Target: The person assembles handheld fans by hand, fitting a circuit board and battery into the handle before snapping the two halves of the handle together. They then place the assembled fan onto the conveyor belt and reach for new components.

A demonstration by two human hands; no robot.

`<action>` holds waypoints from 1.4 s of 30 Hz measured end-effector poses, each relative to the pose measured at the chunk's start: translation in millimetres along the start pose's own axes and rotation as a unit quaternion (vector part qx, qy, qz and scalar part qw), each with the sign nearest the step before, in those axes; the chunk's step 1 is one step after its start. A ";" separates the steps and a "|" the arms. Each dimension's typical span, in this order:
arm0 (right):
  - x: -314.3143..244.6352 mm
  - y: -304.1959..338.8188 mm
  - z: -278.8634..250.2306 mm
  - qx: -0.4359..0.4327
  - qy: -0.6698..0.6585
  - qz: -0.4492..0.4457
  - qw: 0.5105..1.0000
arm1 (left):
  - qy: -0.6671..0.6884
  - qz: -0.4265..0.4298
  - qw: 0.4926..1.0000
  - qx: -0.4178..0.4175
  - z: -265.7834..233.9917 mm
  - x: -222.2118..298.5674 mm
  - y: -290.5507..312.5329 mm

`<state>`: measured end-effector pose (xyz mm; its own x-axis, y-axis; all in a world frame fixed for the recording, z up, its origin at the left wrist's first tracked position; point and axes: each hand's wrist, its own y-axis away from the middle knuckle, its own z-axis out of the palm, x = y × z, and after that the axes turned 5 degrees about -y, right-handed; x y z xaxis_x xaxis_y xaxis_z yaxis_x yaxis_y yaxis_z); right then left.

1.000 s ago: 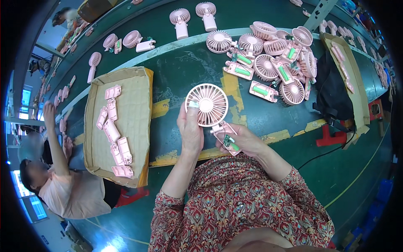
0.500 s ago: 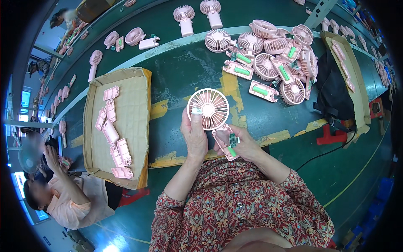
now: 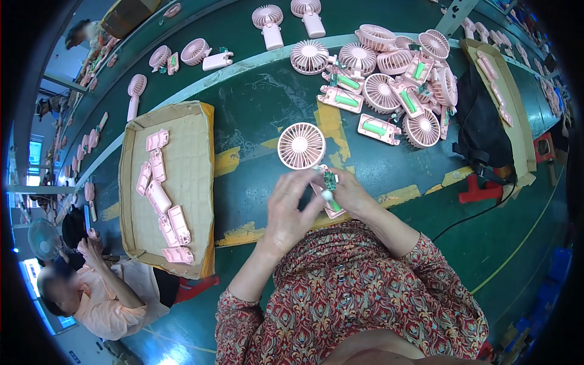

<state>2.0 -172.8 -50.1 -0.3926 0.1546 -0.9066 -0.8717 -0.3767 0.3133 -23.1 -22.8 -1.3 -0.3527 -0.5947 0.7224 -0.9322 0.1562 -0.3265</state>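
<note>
Dark green work table with yellow tape marks, spanning most of the view. Shallow brown cardboard tray at the left of the table, holding loose pink plastic handle shells. Black fabric bag at the right, beside a second cardboard tray. Heap of unfinished pink handheld fans with green batteries exposed at the far centre-right. Nearest the body, one pink round-headed handheld fan, head flat on the table, open handle gripped in the right hand. Left hand close against it, fingertips pinching at the green cell and circuit board in the handle. Hands together, both closed on the fan.
</note>
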 end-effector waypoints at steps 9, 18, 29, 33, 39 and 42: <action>-2.2 -3.7 -1.6 -0.023 -0.042 0.086 0.995 | 0.024 -0.096 0.994 -0.037 2.8 -3.9 -3.1; 1.2 -2.2 0.1 -0.007 -0.090 0.073 0.993 | -0.026 -0.118 0.992 -0.041 0.9 -2.6 -5.4; -7.0 0.4 -4.6 -0.028 -0.138 0.111 0.984 | 0.203 -0.261 0.943 -0.031 1.7 -5.3 0.1; -8.4 -0.6 -9.6 -0.036 -0.217 0.124 0.968 | 0.039 -0.230 0.967 -0.106 -14.8 -11.2 -4.1; -9.2 -6.0 -6.2 -0.024 -0.157 0.142 0.977 | -0.049 -0.189 0.973 -0.121 -18.1 -7.5 -6.5; -12.2 -5.4 -7.7 -0.039 -0.149 0.162 0.975 | -0.060 -0.185 0.972 -0.128 -17.6 -7.4 -8.0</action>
<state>13.7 -179.7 -42.9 -0.7208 0.2704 -0.6382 -0.6679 -0.5168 0.5355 -14.4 -5.7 6.7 0.0091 -0.7327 0.6805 -0.9886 0.0956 0.1161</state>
